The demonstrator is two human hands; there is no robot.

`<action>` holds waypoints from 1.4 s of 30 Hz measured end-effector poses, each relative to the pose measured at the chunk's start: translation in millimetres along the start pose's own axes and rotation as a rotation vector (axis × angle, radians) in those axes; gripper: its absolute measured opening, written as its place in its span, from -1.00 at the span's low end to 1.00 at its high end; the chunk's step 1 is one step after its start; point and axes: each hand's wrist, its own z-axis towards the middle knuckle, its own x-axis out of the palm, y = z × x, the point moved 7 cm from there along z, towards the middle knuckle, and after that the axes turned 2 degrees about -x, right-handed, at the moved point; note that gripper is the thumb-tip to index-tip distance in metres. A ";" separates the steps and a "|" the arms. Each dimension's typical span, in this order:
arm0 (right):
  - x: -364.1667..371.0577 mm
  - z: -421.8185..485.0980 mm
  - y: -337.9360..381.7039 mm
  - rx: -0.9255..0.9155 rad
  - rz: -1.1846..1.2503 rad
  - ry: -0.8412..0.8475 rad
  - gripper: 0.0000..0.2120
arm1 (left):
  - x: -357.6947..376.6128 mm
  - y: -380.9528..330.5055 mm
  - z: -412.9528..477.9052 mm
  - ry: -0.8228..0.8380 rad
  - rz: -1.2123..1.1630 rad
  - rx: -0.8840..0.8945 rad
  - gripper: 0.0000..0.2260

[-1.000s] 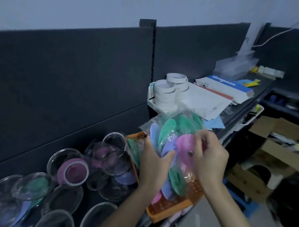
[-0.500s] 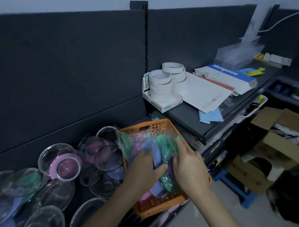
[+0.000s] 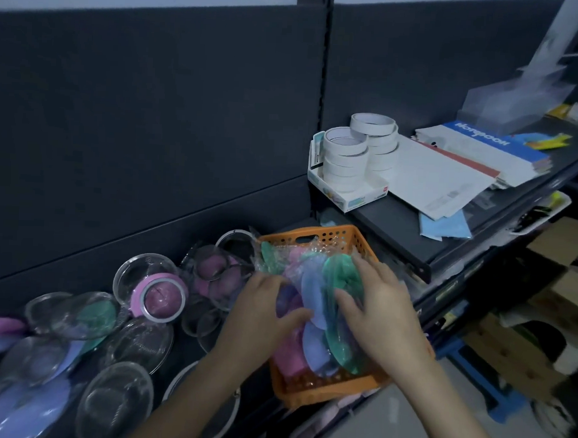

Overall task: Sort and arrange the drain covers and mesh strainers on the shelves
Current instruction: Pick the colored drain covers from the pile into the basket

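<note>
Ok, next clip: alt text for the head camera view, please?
A person's left hand and right hand rest on a plastic-wrapped bunch of pastel drain covers standing in an orange basket. Clear-packed mesh strainers lie heaped to the left; tape rolls and papers sit on a higher shelf to the right.

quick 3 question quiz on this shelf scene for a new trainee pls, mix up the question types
1. The wrapped drain covers sit in a basket of which colour? A orange, B blue, C white
2. True or false: the tape rolls stand on a higher shelf than the basket.
3. Fill in: the mesh strainers lie to the ___ of the basket.

Key: 1 A; 2 true; 3 left
</note>
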 end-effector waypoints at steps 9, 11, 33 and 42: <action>36.4 -13.7 104.0 -0.300 0.283 -0.022 -0.67 | -69.1 41.8 -44.4 -0.177 0.063 0.031 -0.71; 53.3 -19.3 125.7 -0.377 0.260 0.010 -0.70 | -84.8 61.1 -60.4 -0.184 0.090 -0.011 -0.75; 216.7 -69.8 298.0 -0.642 0.185 0.478 -0.59 | -186.7 306.4 -233.1 -0.295 0.187 -1.144 -0.09; 258.3 -36.9 339.4 -0.662 -0.043 0.495 -0.33 | -205.9 330.5 -252.9 -0.513 -0.369 -1.063 -0.09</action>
